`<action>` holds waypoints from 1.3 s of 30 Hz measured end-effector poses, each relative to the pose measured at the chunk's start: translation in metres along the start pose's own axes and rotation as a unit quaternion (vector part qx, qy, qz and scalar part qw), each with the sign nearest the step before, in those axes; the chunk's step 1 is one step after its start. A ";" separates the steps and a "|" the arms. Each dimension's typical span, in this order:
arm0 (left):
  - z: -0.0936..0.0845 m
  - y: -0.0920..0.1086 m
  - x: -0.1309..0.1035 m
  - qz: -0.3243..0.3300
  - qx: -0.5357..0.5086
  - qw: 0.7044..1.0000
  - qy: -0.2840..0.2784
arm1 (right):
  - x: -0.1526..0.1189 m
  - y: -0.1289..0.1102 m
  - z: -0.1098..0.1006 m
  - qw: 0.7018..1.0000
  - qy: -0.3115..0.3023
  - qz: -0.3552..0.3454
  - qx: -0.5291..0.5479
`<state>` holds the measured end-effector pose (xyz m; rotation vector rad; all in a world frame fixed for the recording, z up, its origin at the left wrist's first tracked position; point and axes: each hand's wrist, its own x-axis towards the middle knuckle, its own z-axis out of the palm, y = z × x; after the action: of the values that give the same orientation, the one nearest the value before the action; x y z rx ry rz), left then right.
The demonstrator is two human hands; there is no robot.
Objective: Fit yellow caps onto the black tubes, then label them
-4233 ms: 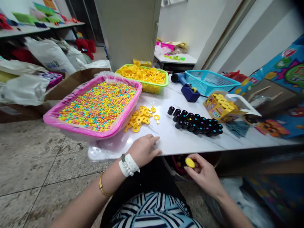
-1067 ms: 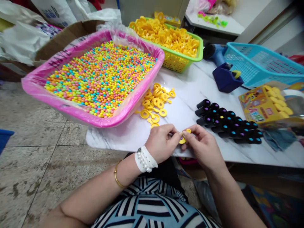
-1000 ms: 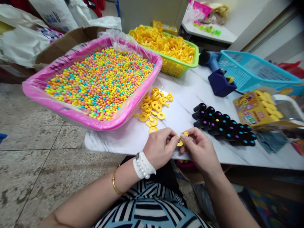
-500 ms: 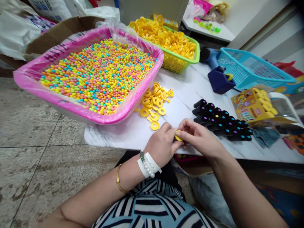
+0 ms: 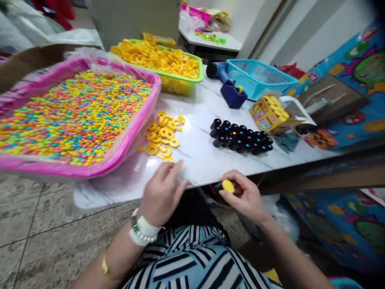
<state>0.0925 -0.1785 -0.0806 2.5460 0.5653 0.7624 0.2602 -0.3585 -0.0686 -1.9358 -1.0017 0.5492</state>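
Observation:
Between the thumb and fingers of my right hand [image 5: 243, 196] is a small black tube with a round yellow cap [image 5: 228, 186], held just off the table's front edge. My left hand [image 5: 161, 192] is apart from it, with fingers and thumb stretched out and nothing seen in them. It is nearest to a loose pile of yellow plastic ring pieces [image 5: 164, 132] on the white table. To the right, black tubes [image 5: 242, 136] with coloured dots on their ends lie stacked in a block.
At left stands a pink-rimmed tub [image 5: 144, 106] full of coloured beads or candies. A green basket [image 5: 197, 72] of yellow ring pieces is behind it. Further right are a blue basket [image 5: 261, 76], a dark blue holder [image 5: 233, 94] and a yellow box [image 5: 269, 114] of yellow discs.
My hands were together on the yellow-capped piece. My left hand has let go and moved left, while my right keeps the piece. The view has turned to the right.

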 end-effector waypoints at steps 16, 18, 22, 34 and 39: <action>0.031 0.035 0.079 0.000 -0.006 0.996 -0.088 | 0.020 0.152 -0.014 0.966 0.054 0.128 -0.216; 0.044 0.043 0.097 -0.027 -0.021 0.996 -0.081 | 0.008 0.142 -0.004 0.968 0.020 0.110 -0.225; 0.077 0.055 0.126 -0.072 -0.019 0.993 -0.096 | -0.018 0.108 0.017 0.972 -0.055 0.047 -0.225; -0.002 0.015 0.064 -0.074 -0.036 0.997 0.007 | 0.041 -0.012 0.002 0.959 0.111 -0.226 -0.131; -0.012 0.005 0.018 -0.125 -0.060 0.990 -0.022 | 0.077 -0.013 0.037 0.940 0.062 -0.211 -0.262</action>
<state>0.1008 -0.1703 -0.0619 2.3195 0.7823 0.6296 0.2736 -0.2738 -0.0763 -2.0759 -1.5391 -0.1019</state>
